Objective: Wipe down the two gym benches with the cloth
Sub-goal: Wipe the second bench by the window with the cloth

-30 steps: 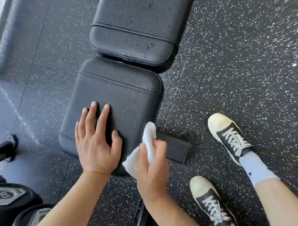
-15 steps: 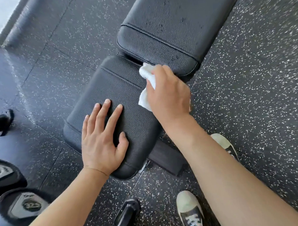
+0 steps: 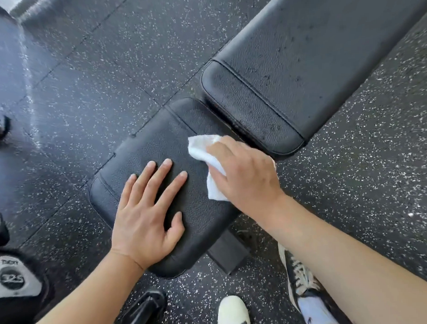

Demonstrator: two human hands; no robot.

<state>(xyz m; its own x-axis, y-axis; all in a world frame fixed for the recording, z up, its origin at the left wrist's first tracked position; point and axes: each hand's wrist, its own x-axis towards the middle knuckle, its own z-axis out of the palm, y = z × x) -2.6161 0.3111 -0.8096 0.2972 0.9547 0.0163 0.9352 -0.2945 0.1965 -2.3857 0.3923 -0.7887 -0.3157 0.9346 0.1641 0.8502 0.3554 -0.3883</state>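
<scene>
We see one gym bench, made of two black pads: a seat pad (image 3: 158, 149) near us and a long back pad (image 3: 301, 61) farther off to the right. We only see this one bench.

We have two hands here. Our left hand (image 3: 146, 212) lies flat on the near part of the seat pad with its fingers straight and spread, holding nothing. Our right hand (image 3: 244, 175) grips one white cloth (image 3: 202, 147) and presses it on the far right part of the seat pad, just beside the back pad.

The back pad has many small dark wet spots on it.

We see two shoes (image 3: 233, 314) on the speckled floor (image 3: 107, 68), near us on the right. Dumbbells (image 3: 13, 278) sit at the near left; the one we see best has a grey end.

Half a second ago the cloth was up at the gap between the two pads. Now it is a bit nearer to us and more to the left, closer to our left hand. Our left hand has stayed put.
</scene>
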